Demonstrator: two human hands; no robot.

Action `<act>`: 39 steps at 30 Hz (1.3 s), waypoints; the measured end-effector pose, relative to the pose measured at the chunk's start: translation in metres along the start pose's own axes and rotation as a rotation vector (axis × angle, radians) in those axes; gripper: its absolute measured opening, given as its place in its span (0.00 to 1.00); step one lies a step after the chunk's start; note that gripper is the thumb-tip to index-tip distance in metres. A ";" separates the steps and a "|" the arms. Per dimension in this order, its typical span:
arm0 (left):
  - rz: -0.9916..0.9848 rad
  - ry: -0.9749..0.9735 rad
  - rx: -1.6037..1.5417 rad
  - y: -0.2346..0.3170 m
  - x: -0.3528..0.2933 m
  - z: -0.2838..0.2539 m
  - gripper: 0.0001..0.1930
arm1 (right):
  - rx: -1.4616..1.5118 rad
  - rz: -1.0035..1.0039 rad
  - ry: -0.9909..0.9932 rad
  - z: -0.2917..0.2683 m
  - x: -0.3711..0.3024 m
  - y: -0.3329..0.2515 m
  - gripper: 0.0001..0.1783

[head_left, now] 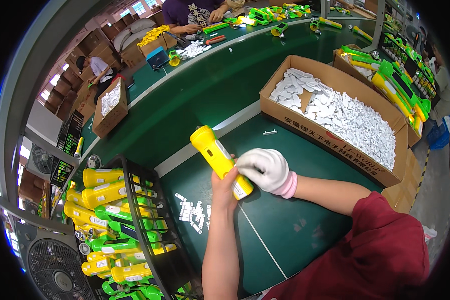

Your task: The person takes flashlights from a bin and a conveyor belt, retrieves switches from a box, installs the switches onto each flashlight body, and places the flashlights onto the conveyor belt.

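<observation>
My bare left hand [225, 186] wraps its fingers round the yellow flashlight [214, 154], its wide head tilting away beyond my fingertips, and right beside it my gloved right hand [267, 170] has fingers curled close together at the flashlight's side, though whether they pinch anything I cannot tell! Left of my bare fingers lie small white pieces [187, 212], then the black crate [174, 267], while beyond my gloved fingers, rightward, sits the cardboard box [296, 128] heaped with white parts [352, 117]!
</observation>
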State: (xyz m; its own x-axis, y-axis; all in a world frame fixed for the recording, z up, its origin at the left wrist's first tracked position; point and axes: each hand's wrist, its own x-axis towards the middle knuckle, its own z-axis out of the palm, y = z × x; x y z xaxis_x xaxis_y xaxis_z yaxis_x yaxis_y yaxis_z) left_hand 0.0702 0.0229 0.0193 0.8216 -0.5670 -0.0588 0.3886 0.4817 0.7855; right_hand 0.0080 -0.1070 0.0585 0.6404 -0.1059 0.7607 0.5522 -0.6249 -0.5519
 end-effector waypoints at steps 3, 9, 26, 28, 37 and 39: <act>0.015 0.065 0.040 0.002 0.002 0.004 0.21 | 0.113 0.377 -0.091 -0.003 0.005 -0.003 0.06; 0.056 0.200 0.108 0.000 0.004 0.009 0.23 | 0.210 0.512 -0.224 -0.008 0.011 0.005 0.08; -0.027 -0.143 0.234 -0.002 -0.003 0.017 0.18 | -0.027 0.371 -0.427 -0.045 0.042 0.011 0.11; -0.034 -0.163 0.281 -0.002 -0.003 0.017 0.19 | -0.044 0.447 -0.457 -0.049 0.045 0.009 0.12; -0.026 -0.181 0.466 -0.001 -0.004 0.024 0.21 | -0.156 0.432 -0.476 -0.050 0.043 0.007 0.12; -0.021 -0.172 0.474 -0.002 -0.004 0.023 0.21 | -0.144 0.467 -0.459 -0.048 0.043 0.004 0.12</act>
State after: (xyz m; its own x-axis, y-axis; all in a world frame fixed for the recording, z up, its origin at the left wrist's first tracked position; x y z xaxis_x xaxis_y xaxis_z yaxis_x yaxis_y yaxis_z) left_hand 0.0564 0.0087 0.0326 0.7197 -0.6943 -0.0064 0.1393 0.1353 0.9810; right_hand 0.0122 -0.1518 0.1053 0.9746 -0.0698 0.2129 0.1060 -0.6936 -0.7126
